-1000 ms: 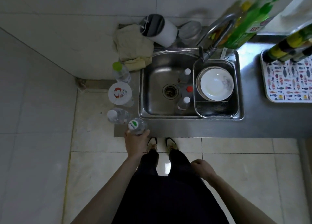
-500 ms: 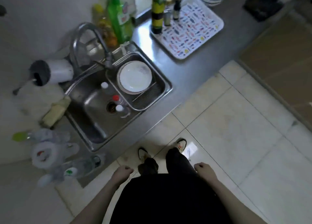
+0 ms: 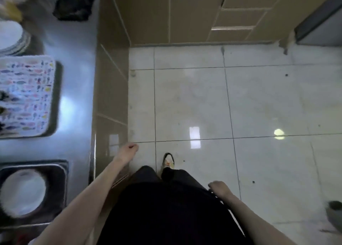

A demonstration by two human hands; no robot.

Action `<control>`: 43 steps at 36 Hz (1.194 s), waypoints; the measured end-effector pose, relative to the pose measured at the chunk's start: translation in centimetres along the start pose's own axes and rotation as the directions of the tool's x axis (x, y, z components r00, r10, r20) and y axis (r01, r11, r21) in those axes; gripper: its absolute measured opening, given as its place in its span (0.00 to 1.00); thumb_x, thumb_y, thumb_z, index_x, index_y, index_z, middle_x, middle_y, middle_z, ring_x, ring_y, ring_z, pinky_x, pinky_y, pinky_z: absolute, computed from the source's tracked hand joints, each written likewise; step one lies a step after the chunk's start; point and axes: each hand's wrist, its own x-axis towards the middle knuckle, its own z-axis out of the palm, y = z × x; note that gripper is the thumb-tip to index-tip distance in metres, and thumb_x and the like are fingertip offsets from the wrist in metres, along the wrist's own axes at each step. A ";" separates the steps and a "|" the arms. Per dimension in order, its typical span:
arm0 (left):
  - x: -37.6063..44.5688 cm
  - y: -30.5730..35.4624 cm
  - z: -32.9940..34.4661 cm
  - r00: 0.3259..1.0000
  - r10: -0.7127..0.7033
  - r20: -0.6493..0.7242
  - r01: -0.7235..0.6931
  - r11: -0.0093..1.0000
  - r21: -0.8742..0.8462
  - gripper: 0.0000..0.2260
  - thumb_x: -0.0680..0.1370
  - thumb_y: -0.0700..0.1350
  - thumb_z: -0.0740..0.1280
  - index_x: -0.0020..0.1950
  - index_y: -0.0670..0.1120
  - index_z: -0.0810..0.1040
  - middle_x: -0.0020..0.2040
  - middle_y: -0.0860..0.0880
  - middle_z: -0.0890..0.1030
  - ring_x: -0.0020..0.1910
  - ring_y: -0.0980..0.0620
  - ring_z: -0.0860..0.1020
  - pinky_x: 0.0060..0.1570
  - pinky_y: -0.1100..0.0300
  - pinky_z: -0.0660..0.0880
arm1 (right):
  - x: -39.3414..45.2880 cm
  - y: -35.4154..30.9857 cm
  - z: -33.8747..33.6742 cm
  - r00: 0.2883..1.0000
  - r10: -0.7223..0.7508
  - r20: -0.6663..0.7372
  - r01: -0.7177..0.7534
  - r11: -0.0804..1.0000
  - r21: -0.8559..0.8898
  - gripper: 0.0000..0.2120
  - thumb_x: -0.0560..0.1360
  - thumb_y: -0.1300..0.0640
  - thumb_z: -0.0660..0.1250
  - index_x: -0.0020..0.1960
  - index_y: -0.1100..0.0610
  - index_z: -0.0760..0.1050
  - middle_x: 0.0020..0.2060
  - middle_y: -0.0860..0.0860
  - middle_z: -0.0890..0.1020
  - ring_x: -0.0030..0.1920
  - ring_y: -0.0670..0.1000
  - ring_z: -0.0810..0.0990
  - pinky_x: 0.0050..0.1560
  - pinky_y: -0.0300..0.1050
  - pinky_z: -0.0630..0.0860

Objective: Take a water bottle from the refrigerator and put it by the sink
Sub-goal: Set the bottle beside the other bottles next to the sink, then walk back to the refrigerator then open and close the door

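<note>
- Steel counter [image 3: 74,89]: grey, reflective, along my left side; its beige front panel [image 3: 111,89] drops to the floor.
- Sink [image 3: 63,187]: recessed in the counter at lower left, only partly in frame, with a white plate [image 3: 22,193] lying inside it. Blurred.
- Patterned tray [image 3: 27,95]: white with small coloured fish shapes, lying flat on the counter beyond the sink. Dark objects at its left edge are too blurred to name.
- Stack of white dishes [image 3: 11,35]: on the counter past the tray, at the frame's left edge.
- Dark lump [image 3: 74,3]: on the far end of the counter, kind not readable.
- Floor [image 3: 259,106]: pale glossy tiles with thin grey joints and two bright light reflections.
- Beige cabinet fronts [image 3: 175,13]: across the top of the view, ahead of me.
- My left hand [image 3: 127,151]: hanging beside the counter's front panel, fingers curled loosely, nothing in it.
- My right hand [image 3: 220,189]: at my right hip against my dark clothing, fingers loosely bent, nothing in it.
- One shoe [image 3: 168,160]: light-toned, pointing forward on the tiles, below my dark trousers.
- Water bottle: in neither hand and not anywhere in this view; I cannot tell where it stands.
</note>
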 end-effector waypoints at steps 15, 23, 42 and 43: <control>7.5 24.4 7.5 0.945 -0.038 0.326 -0.163 0.808 0.567 0.13 0.85 0.44 0.63 0.41 0.45 0.77 0.41 0.44 0.76 0.40 0.50 0.73 0.42 0.57 0.66 | 4.0 -6.4 -24.9 0.965 -0.040 -0.259 0.187 0.800 0.571 0.13 0.75 0.53 0.61 0.45 0.63 0.74 0.39 0.50 0.76 0.40 0.53 0.71 0.44 0.47 0.67; 12.6 46.4 15.5 0.955 -0.056 0.291 -0.157 0.736 0.659 0.09 0.81 0.39 0.62 0.41 0.43 0.74 0.37 0.42 0.73 0.34 0.50 0.70 0.37 0.59 0.62 | 5.5 1.2 -37.2 0.960 0.186 -0.209 0.012 0.719 0.695 0.06 0.76 0.57 0.62 0.39 0.54 0.71 0.35 0.51 0.74 0.37 0.52 0.69 0.42 0.45 0.67; 12.6 99.6 47.2 0.813 0.214 0.542 -0.509 0.714 0.480 0.09 0.82 0.48 0.65 0.58 0.46 0.79 0.62 0.41 0.84 0.64 0.42 0.81 0.58 0.53 0.76 | 13.8 13.0 -70.7 0.972 0.231 -0.041 -0.116 0.625 0.772 0.15 0.82 0.59 0.60 0.54 0.68 0.81 0.60 0.64 0.82 0.58 0.59 0.81 0.57 0.48 0.75; 12.8 100.5 47.9 0.814 0.183 0.551 -0.505 0.691 0.517 0.11 0.82 0.48 0.65 0.60 0.44 0.79 0.62 0.42 0.83 0.64 0.42 0.81 0.57 0.53 0.76 | 14.1 13.1 -74.0 0.967 0.246 -0.068 -0.098 0.601 0.793 0.12 0.80 0.60 0.60 0.49 0.66 0.80 0.57 0.64 0.83 0.52 0.58 0.80 0.54 0.49 0.74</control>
